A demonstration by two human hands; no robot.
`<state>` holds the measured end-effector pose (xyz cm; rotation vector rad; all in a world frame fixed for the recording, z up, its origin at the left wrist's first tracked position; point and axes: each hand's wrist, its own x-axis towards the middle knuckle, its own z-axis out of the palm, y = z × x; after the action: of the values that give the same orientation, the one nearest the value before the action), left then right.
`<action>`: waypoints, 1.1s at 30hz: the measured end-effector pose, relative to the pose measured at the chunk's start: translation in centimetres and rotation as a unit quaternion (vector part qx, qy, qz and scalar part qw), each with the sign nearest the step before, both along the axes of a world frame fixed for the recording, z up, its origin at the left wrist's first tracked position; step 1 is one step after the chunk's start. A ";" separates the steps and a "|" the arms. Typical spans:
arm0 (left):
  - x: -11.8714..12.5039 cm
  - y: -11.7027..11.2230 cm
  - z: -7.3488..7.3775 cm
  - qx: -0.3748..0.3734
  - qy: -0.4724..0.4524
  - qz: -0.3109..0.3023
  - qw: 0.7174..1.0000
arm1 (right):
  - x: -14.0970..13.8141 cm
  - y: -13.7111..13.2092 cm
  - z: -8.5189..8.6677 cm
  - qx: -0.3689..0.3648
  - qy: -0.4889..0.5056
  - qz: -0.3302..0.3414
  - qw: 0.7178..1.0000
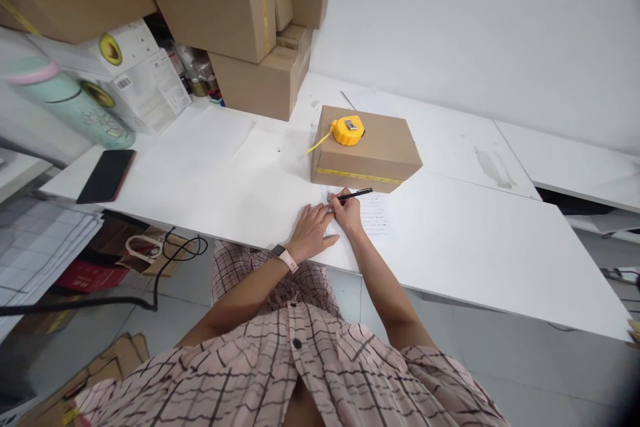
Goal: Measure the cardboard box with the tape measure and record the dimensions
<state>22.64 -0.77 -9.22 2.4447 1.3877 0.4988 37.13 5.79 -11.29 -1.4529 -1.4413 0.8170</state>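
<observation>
My right hand [346,212] is closed around a black pen [359,193], its tip end low over a printed sheet of paper [376,219] on the white table. Lying flat with fingers spread, my left hand [311,232] rests at the sheet's left side, fingertips close to the right hand. Just behind both hands stands a closed cardboard box [373,153] with a yellow printed strip along its front. On top of that box sits a yellow tape measure [349,130], a short length of its blade pulled out to the left.
Stacked cartons [255,80] fill the table's back left. A mint-green bottle [83,107], white avocado-print boxes [150,90] and a dark phone [106,175] are at the left. Black cable [156,280] hangs below the edge. A wall [480,33] bounds the table [475,240] behind.
</observation>
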 end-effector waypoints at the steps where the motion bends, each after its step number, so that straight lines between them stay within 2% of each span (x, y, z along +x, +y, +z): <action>1: 0.0 0.0 0.0 0.000 -0.003 0.001 1.000 | 0.0 0.0 0.0 -0.001 0.006 -0.003 1.000; 8: -0.1 -0.1 0.1 -0.002 -0.001 -0.001 1.000 | -0.1 0.1 0.1 0.012 0.070 -0.016 0.997; 22: 0.0 -0.1 0.2 -0.004 -0.002 0.001 1.000 | -0.2 0.3 0.1 0.018 0.016 -0.012 1.000; 33: 0.0 0.0 0.0 -0.006 -0.001 0.000 1.000 | -0.1 0.3 -0.2 0.014 0.030 -0.012 0.999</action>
<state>22.62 -0.78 -9.21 2.4334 1.3864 0.4929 37.07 6.13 -11.50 -1.4112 -1.3828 0.8150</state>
